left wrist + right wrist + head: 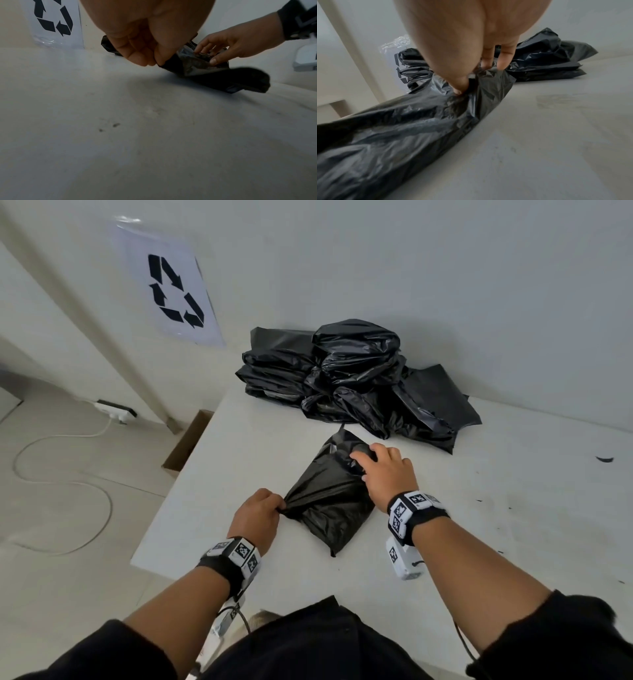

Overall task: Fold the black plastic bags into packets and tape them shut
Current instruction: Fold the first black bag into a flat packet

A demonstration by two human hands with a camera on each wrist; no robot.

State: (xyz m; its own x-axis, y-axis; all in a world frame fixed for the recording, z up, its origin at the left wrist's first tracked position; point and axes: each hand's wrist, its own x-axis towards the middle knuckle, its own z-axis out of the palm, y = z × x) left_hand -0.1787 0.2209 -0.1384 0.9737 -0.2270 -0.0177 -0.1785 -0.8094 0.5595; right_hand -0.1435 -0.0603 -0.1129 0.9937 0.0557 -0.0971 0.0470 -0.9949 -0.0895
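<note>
Folding underway: left hand pinches the near-left corner of a black bag on the table, right hand grips its bunched far end; next likely folding corners inward, flattening; no tape visible.

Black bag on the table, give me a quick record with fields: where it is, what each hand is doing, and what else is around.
bag: black bag flat on the white table, partly folded
left hand: left hand pinches the bag's near-left corner
right hand: right hand grips the bunched far end
behind: pile of black bags against the wall
wall: recycling sign
tape: none visible
</note>
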